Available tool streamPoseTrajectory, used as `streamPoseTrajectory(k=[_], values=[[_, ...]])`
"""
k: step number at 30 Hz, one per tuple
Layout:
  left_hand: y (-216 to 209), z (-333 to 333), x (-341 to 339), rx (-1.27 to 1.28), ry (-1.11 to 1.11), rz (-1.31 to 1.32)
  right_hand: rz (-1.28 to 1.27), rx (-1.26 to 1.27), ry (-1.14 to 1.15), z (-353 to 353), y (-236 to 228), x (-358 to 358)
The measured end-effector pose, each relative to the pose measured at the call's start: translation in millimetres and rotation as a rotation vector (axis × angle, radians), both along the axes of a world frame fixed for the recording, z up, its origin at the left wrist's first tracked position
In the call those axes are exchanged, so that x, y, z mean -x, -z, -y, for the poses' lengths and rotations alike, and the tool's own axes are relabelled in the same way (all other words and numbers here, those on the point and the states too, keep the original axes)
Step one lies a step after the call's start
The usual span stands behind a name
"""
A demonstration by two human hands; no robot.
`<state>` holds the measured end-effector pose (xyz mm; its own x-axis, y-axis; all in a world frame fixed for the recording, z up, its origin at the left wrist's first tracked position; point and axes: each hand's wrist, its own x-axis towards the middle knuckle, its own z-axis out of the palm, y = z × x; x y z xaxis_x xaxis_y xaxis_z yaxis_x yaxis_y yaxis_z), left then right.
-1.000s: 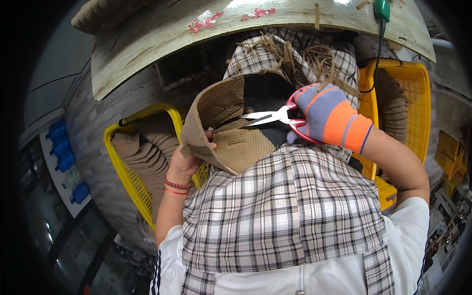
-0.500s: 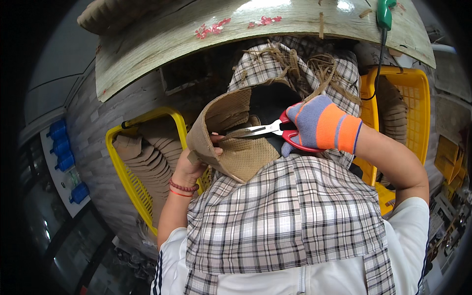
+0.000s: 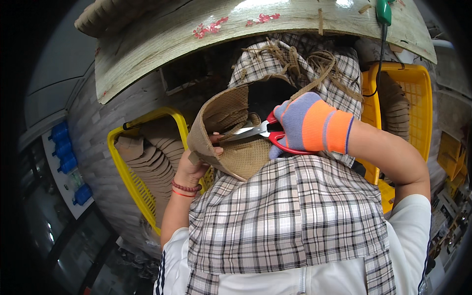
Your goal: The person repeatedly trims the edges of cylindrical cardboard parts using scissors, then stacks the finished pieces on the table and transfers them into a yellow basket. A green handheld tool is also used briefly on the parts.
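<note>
Fabric piece [image 3: 223, 108]: brown, curved into an open tube with a mesh inner face; it stands over the person's lap, left of centre, its opening turned to the right.
Left hand [image 3: 193, 166]: bare, clamped on the left wall of the piece, with fingertips showing inside the opening; red beads [image 3: 187, 187] circle the wrist.
Right hand [image 3: 305, 123]: in a purple and orange glove, closed around the red handles of the scissors, well apart from the left hand.
Scissors [image 3: 253, 131]: blades inside the opening, pointing left toward the left fingertips; a narrow tan strip [image 3: 252, 119] lies beside them, but whether they grip it cannot be told.
Lap: plaid apron [image 3: 285, 216] on the near side; a tangle of tan cords [image 3: 322, 69] on plaid cloth beyond the glove.
Table [image 3: 275, 27]: across the far side, bearing a green tool [image 3: 383, 12] with a black cord at the right.
Baskets: yellow left basket [image 3: 129, 182] and yellow right basket [image 3: 424, 93], each holding stacked brown pieces.
Far left: blue bottles [image 3: 64, 147] in a row.
</note>
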<state>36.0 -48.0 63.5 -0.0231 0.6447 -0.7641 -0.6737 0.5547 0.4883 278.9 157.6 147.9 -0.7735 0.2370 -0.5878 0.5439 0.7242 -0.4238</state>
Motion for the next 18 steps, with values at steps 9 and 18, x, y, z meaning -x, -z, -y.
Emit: streamPoseTrajectory(k=[9, 18], values=[[10, 5, 3, 0.006, -0.008, 0.011, 0.031, -0.006, -0.052, 1, -3, 11], [5, 2, 6, -0.015, 0.08, -0.071, 0.043, -0.008, -0.058, 0, -3, 9]])
